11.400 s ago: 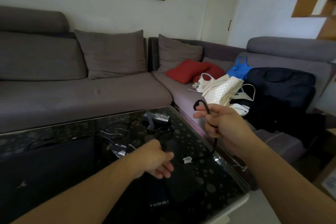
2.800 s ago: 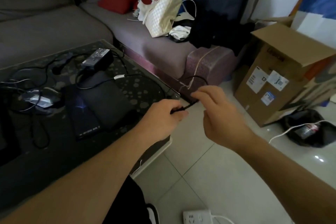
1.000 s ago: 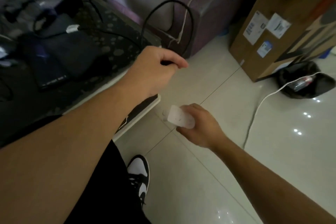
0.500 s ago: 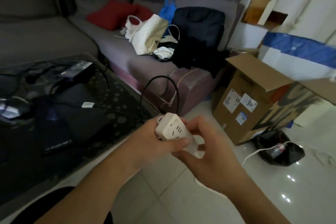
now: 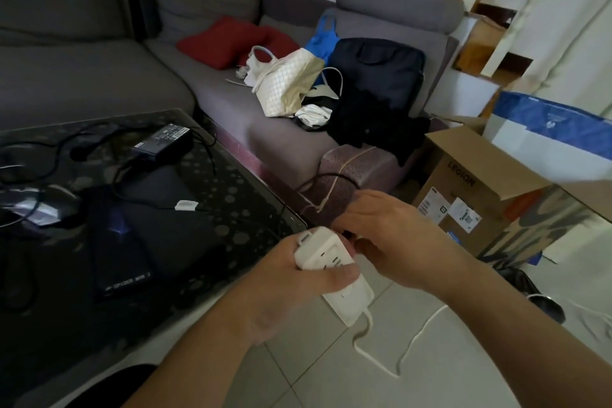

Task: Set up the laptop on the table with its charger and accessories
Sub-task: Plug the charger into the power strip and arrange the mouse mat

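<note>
My left hand [image 5: 291, 278] grips a white power strip [image 5: 334, 272] off the table's near right corner, its white cord [image 5: 397, 354] trailing to the floor. My right hand [image 5: 390, 238] is closed at the strip's far side on the end of a black charger cable [image 5: 328, 177], which loops up and back over the table edge; the plug itself is hidden by my fingers. The black charger brick [image 5: 162, 141] lies on the dark glass table [image 5: 248, 209]. A dark flat pad [image 5: 155, 225] with a closed black device on it lies in front of it.
A grey corner sofa [image 5: 99, 86] holds red cushions [image 5: 228, 41], a white handbag [image 5: 284, 83] and a black laptop bag [image 5: 377, 76]. An open cardboard box [image 5: 463, 195] stands on the tiled floor at right. Tangled cables and a mouse [image 5: 36, 209] lie at the table's left.
Half a second ago both hands held the strip upright; now it is turned flatter in my left hand, and my right hand has shifted to its far side, onto the black cable end.
</note>
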Action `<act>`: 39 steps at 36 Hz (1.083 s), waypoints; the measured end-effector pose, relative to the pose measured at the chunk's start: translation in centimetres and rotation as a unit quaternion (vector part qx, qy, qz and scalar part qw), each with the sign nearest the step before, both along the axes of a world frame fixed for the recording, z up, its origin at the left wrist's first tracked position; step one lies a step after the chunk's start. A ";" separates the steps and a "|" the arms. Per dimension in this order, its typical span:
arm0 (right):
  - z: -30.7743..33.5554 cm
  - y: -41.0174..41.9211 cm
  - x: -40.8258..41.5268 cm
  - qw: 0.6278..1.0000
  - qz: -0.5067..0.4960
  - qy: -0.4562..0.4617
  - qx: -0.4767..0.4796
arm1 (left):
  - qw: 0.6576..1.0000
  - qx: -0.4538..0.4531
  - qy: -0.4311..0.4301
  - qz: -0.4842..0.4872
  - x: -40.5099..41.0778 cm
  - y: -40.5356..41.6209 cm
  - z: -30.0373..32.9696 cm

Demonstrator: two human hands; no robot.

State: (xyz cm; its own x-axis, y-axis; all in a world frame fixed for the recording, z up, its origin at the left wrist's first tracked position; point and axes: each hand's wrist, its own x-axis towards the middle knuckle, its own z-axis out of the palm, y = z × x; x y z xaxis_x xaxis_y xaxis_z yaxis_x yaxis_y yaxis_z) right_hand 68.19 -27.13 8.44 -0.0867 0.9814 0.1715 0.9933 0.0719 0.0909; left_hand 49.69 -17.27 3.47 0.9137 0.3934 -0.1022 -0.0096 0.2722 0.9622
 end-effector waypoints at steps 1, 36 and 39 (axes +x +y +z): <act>0.2 0.1 0.1 1.000 -0.021 0.002 -0.013 | 0.999 -0.031 -0.014 0.006 0.0 0.2 -0.2; 0.4 -1.8 -6.7 0.928 -0.194 0.302 0.105 | 0.944 -0.246 -0.143 0.165 0.9 1.0 -0.5; 0.6 -1.8 -7.3 0.922 -0.213 0.303 0.113 | 0.954 -0.207 -0.134 0.169 1.0 0.8 -0.5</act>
State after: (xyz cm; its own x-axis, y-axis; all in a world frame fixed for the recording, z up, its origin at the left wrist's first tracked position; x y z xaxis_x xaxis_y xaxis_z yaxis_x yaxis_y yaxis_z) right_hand 60.92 -28.90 9.07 0.4779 0.8374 0.2651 0.8001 -0.2904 -0.5250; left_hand 50.65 -16.49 2.93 0.7565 0.6473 -0.0929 -0.3959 0.5664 0.7228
